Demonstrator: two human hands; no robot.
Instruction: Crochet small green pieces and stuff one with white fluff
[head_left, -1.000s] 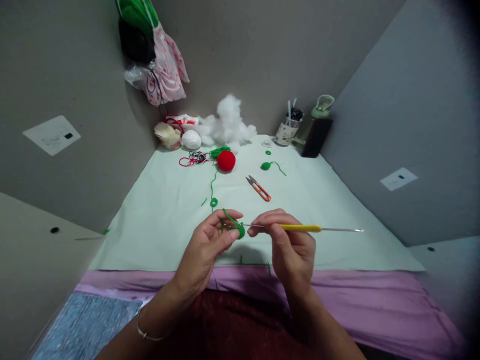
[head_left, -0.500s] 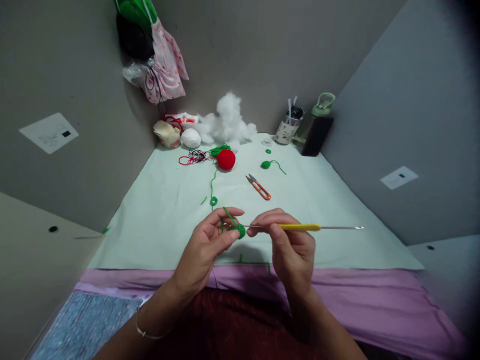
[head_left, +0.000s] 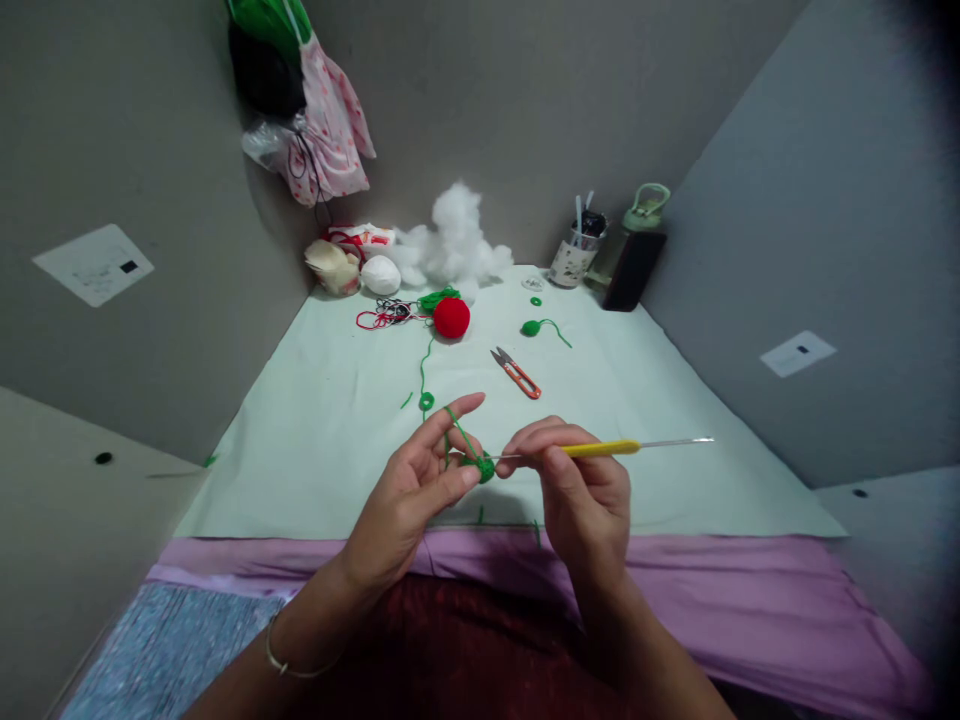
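Note:
Between thumb and fingers, my left hand (head_left: pixel 409 490) pinches a small green crochet piece (head_left: pixel 486 468). Green yarn (head_left: pixel 465 432) loops over its raised index finger and runs down to the piece. My right hand (head_left: pixel 581 490) grips a crochet hook (head_left: pixel 600 449) by its yellow handle. The hook's thin metal shaft points left and meets the green piece; whether its tip is inside a stitch is too small to tell. Its other metal end sticks out to the right, tilted slightly up. Beyond my left hand, a small green ring (head_left: pixel 426 401) lies by the yarn strand.
Orange-handled thread snips (head_left: pixel 517 374) lie ahead of my hands. Farther back are a red ball (head_left: pixel 451 318), a green piece with a tail (head_left: pixel 531 328), white stuffing (head_left: pixel 459 240), a pen cup (head_left: pixel 571 262), a bottle (head_left: pixel 646 212) and a black phone-like slab (head_left: pixel 634 272). Grey walls surround the table.
My left index finger has lifted, drawing the yarn up into a wider loop. The hook's right end has tilted upward and shifted a little left. The green piece sits slightly lower and farther right.

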